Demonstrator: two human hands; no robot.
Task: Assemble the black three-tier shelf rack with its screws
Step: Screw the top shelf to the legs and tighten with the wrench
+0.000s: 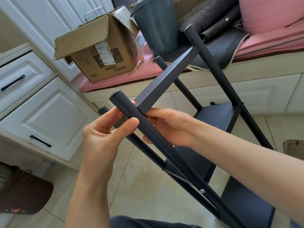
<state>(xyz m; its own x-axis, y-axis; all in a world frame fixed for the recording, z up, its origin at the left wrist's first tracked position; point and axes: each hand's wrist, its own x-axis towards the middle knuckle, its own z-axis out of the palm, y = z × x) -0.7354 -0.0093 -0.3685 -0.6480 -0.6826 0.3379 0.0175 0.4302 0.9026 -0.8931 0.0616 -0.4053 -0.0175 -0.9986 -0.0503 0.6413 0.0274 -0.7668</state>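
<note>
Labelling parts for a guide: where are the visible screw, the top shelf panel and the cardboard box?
screw (pixel 202 191), head view, on its silver head.
top shelf panel (pixel 166 81), head view, mid face.
cardboard box (pixel 105 63), head view, front side.

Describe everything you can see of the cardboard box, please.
The cardboard box is brown corrugated card, worn and creased. It stands upright on a pink cushion that covers a low bench, in front of white cabinet doors. Its top flaps are open and bent. A white shipping label and dark printed characters mark the front face. A wire rack rises behind it; whether it stands inside the box I cannot tell. Neither hand touches the box.
</note>
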